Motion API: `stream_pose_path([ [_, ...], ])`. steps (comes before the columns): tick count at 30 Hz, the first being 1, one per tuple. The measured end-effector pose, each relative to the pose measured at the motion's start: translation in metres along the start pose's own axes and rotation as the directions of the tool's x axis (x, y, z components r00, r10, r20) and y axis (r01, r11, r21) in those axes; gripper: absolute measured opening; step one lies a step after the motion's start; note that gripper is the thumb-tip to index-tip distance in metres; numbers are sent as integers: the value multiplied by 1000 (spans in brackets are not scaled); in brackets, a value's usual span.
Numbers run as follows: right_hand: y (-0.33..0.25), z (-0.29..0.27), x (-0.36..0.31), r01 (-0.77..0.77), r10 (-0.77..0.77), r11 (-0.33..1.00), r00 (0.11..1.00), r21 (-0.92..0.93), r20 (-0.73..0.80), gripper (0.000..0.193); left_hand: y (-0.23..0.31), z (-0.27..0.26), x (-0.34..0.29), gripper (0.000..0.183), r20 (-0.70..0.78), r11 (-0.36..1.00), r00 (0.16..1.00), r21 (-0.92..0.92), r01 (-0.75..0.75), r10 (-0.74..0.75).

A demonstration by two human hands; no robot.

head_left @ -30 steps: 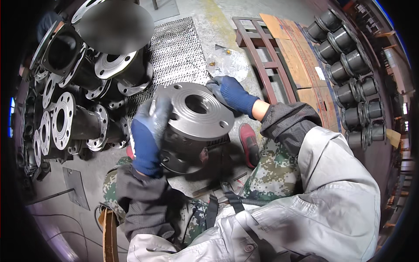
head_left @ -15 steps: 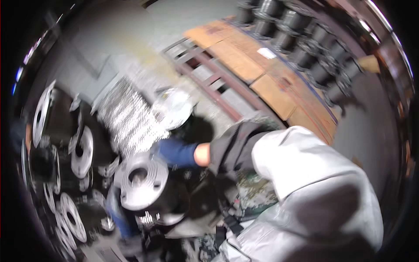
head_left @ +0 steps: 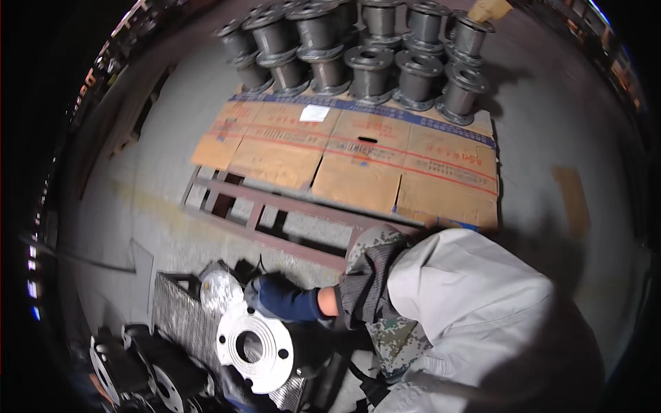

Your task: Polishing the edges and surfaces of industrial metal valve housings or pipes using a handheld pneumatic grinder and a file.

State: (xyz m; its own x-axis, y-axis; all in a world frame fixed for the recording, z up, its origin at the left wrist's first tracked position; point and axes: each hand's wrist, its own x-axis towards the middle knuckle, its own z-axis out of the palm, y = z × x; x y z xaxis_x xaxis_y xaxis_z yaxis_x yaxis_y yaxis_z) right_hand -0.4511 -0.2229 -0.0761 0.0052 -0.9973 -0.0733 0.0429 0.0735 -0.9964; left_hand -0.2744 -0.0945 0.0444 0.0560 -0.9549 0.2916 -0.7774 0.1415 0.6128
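Observation:
Between my two gloved hands is a dark flanged pipe fitting (head_left: pixel 252 372), its pale round flange facing up with a centre bore and bolt holes. My right hand (head_left: pixel 275 297), in a dark blue glove, is closed on the far rim of that flange. At the near rim my left hand (head_left: pixel 237 394) grips the same fitting, mostly cut off by the flange and the lower edge of the picture. Just beyond the flange lies a shiny silvery disc (head_left: pixel 220 292), beside a ridged metallic sheet (head_left: pixel 173 310).
Several flanged fittings (head_left: pixel 169 389) lie together at the lower left. Ahead, a reddish-brown metal pallet frame (head_left: pixel 296 243) carries flattened cardboard (head_left: pixel 358 172). Rows of dark flanged fittings (head_left: pixel 372 69) stand along its far side, some stacked in two layers. A cardboard strip (head_left: pixel 573 199) lies on the floor at right.
My view has swung right toward the pallet, so it now sits ahead. The fitting stays in both hands; its flange now faces up more squarely. The left-hand cluster has slid toward the lower edge.

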Motion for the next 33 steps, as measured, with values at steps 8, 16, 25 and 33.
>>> stream_pose_path([
  [8,-100,-235,48,182,-290,953,783,-244,-550,21,108,178,156,32,541,637,841,-649,417,1],
  [16,-25,-423,64,-222,-715,571,339,-791,-611,18,187,295,153,32,318,382,829,-914,139,459],
  [25,-20,-482,79,-725,-499,-103,630,-681,-595,21,188,39,133,41,132,688,699,-376,-620,703],
  [33,19,-494,19,-420,-479,285,717,-862,-507,33,233,-107,40,31,-32,643,642,27,-765,766],
])
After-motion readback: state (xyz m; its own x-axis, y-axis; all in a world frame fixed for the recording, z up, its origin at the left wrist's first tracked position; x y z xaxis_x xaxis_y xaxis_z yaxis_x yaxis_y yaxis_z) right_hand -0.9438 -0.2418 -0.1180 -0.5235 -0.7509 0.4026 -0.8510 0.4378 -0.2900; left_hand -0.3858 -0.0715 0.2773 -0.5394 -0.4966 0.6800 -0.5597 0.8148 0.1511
